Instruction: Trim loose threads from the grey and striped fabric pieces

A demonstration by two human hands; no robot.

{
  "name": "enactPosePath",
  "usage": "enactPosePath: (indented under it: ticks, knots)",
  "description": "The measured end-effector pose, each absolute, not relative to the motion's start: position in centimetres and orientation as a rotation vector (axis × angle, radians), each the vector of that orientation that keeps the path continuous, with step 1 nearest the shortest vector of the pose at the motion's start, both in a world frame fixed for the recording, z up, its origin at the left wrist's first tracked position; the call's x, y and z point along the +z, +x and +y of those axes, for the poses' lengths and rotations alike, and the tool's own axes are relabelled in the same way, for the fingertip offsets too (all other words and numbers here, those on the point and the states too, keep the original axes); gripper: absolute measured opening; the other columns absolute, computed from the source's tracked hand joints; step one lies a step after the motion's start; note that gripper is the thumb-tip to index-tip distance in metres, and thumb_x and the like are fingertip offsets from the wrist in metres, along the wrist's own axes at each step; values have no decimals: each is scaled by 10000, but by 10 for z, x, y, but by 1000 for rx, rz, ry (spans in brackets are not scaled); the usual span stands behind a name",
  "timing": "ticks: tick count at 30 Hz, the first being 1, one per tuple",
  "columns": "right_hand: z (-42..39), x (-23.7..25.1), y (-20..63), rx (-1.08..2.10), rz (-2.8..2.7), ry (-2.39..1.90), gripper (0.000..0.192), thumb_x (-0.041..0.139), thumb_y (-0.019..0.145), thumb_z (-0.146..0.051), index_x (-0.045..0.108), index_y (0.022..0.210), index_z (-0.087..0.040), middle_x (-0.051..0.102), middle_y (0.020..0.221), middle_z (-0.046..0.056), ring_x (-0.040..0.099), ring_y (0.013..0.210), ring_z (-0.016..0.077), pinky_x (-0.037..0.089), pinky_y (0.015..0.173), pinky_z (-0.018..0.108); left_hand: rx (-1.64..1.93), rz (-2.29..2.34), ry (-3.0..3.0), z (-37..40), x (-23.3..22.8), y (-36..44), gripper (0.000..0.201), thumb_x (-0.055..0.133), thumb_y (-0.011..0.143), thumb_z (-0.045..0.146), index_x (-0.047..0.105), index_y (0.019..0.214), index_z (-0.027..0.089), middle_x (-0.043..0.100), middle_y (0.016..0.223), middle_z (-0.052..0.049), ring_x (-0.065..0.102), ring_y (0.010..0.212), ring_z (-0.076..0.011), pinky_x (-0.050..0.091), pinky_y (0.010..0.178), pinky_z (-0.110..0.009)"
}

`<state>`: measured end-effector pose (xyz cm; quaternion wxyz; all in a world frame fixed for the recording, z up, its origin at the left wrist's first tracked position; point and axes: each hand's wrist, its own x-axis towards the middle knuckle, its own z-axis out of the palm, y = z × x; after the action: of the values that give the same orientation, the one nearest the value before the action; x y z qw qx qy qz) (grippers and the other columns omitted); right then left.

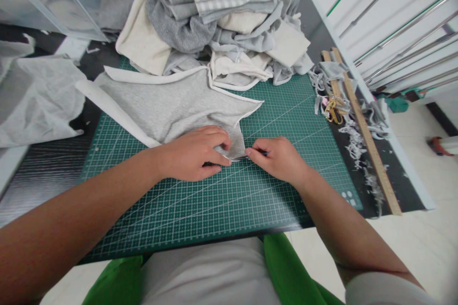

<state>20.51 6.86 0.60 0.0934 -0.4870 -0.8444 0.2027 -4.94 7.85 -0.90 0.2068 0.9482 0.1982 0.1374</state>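
A light grey knit fabric piece (168,100) with white trim lies spread on the green cutting mat (222,200). My left hand (195,152) pinches the near edge of this fabric with its fingers curled over it. My right hand (279,157) sits just to the right and grips a thin metal tool (240,157). The tool's tip touches the fabric edge between my two hands. I cannot tell what kind of tool it is.
A tall heap of grey, cream and striped fabric pieces (222,14) fills the back of the table. Two wooden rulers (361,124), yellow-handled scissors (333,108) and fabric scraps lie along the right side. Loose grey cloth (32,100) lies at the left.
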Motion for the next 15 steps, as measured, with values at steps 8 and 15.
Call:
enactPosePath:
  ticks: [8,15]
  knots:
    - [69,6,204,594,-2510,-1439,353,520,898,-421,605,651,-182,550,538,-22,472,510,92,264,542,254,385,557,2645,78,-9,-49,225,599,865,285,707,1063,282,557,1165,-60,491,1125,-234,383,1016,-451]
    - [66,5,202,550,-2530,-1433,386,495,911,-432,572,629,-180,507,514,-28,444,497,87,246,536,256,396,555,2643,78,-9,-49,222,604,861,282,708,1057,282,558,1163,-61,491,1128,-237,388,1011,-453]
